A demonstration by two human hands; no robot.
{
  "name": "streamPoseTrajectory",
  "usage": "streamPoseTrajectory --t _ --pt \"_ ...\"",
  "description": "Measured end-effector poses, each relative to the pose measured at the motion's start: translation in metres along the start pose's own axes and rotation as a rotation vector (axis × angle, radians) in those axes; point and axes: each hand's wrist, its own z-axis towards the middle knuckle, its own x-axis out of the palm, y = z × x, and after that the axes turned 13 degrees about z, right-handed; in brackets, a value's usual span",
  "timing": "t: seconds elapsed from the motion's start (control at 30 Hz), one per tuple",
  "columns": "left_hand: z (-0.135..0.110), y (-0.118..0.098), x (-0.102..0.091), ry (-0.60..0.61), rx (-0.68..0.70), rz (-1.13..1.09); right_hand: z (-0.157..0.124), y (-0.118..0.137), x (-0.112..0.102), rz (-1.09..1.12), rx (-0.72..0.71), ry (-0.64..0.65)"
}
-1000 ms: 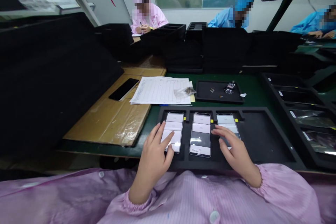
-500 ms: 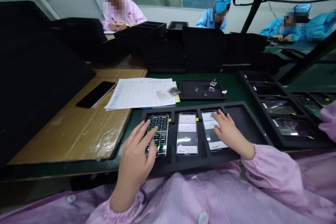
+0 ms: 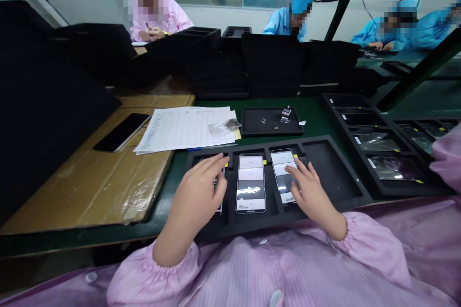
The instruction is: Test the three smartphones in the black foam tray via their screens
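Three lit smartphones lie in the compartments of a black foam tray [image 3: 324, 172]. My left hand [image 3: 202, 187] is over the left phone [image 3: 217, 210] and hides most of its screen; its fingers are stretched out, holding nothing. The middle phone [image 3: 251, 172] shows pale and grey bands, with neither hand on it. At the right phone [image 3: 283, 182], my right hand [image 3: 310, 184] has a fingertip at the upper middle of the banded screen, with its other fingers spread. Whether the left fingertips touch glass I cannot tell.
Behind the tray lie printed sheets [image 3: 187, 129], a small bag of tiny parts [image 3: 230, 125] and a small black tray [image 3: 248, 127]. A dark phone [image 3: 121, 132] rests on cardboard [image 3: 144, 177] at left. Another tray [image 3: 389, 187] holds screens at right. Co-workers sit beyond stacked black trays [image 3: 273, 64].
My left hand has moved up and right over the left phone, covering more of its screen. My right fingertip has slid lower on the right phone. The whole view has shifted slightly.
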Motion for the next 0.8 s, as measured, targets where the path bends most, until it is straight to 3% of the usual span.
streamPoseTrajectory --t 0.17,0.27,0.5,0.6,0.8 --pt "0.020 -0.016 0.002 0.237 0.078 -0.021 -0.006 0.005 -0.004 0.122 -0.066 -0.075" --pt "0.029 -0.023 0.009 0.340 0.121 0.031 -0.008 0.007 -0.005 0.167 -0.094 -0.048" --pt "0.036 -0.033 0.037 0.391 0.118 0.161 -0.011 0.000 -0.003 0.229 -0.034 -0.150" --pt "0.032 -0.037 0.034 0.445 0.109 0.209 -0.013 -0.002 -0.003 0.263 0.008 -0.174" --pt "0.011 -0.043 0.025 0.376 0.156 0.178 -0.015 0.000 -0.004 0.297 0.050 -0.197"
